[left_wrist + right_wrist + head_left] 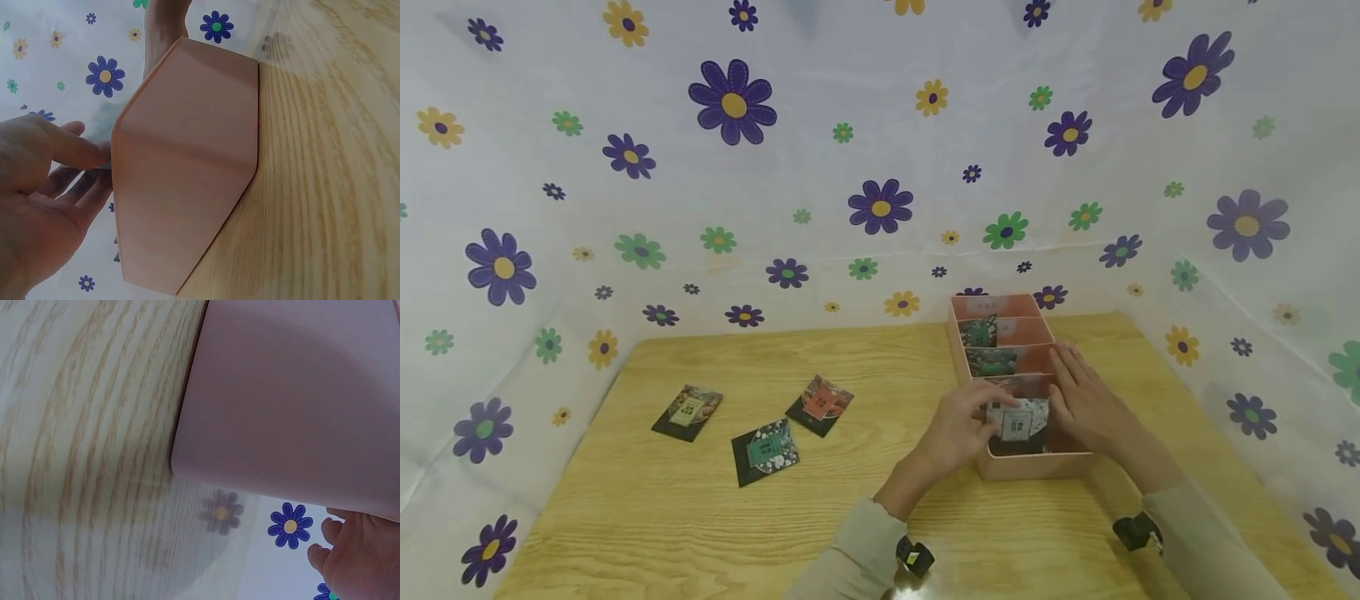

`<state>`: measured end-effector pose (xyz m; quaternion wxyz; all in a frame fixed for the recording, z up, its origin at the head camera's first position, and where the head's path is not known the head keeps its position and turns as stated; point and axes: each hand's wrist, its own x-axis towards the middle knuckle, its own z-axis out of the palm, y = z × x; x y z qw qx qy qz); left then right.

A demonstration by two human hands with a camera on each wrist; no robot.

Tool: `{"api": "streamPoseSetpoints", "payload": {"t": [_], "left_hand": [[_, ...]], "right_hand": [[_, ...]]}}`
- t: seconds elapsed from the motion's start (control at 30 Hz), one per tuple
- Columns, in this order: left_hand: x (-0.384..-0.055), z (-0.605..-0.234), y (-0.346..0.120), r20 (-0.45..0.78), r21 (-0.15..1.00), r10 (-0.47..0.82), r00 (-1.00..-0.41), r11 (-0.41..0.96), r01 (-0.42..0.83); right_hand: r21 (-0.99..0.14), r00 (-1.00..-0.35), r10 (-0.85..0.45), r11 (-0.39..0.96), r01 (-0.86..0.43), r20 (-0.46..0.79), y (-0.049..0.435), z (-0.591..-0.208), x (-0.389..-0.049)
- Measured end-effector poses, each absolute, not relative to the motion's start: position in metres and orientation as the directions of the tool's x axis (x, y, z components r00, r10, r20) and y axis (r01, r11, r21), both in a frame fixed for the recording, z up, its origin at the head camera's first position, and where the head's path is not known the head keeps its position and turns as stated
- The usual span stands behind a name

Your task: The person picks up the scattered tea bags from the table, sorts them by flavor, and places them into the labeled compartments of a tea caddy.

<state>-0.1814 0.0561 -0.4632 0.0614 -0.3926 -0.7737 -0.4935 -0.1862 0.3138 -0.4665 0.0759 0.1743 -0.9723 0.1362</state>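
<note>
A pink divided box (1037,467) stands on the right of the table. My left hand (951,429) reaches over its left rim and pinches a small printed packet (1018,421) with a pale grey label, which leans in the front compartment. In the left wrist view, the left hand (47,181) is at the box rim, the packet mostly hidden behind the wall. My right hand (1090,408) rests on the right rim with its fingers straight. The right wrist view shows part of that hand (359,556) by the box wall (287,406).
Three loose packets lie on the table's left half: one with a yellow label (687,412), one green (766,451), one red (821,405). Green-labelled packets (992,362) stand in compartments farther back. A flower-printed sheet (805,183) hangs behind the wooden table (647,517).
</note>
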Motion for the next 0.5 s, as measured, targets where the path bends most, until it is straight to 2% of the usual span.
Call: {"api": "streamPoseSetpoints", "payload": {"t": [0.27, 0.5], "left_hand": [[-0.189, -0.463, 0.046, 0.521, 0.7, 0.551, -0.652, 0.161, 0.696], [-0.191, -0.459, 0.037, 0.507, 0.754, 0.545, -0.668, 0.095, 0.65]], "right_hand": [[-0.253, -0.924, -0.326, 0.894, -0.37, 0.199, 0.314, -0.465, -0.186], [-0.266, -0.934, -0.313, 0.898, -0.351, 0.173, 0.312, -0.464, -0.184]]}}
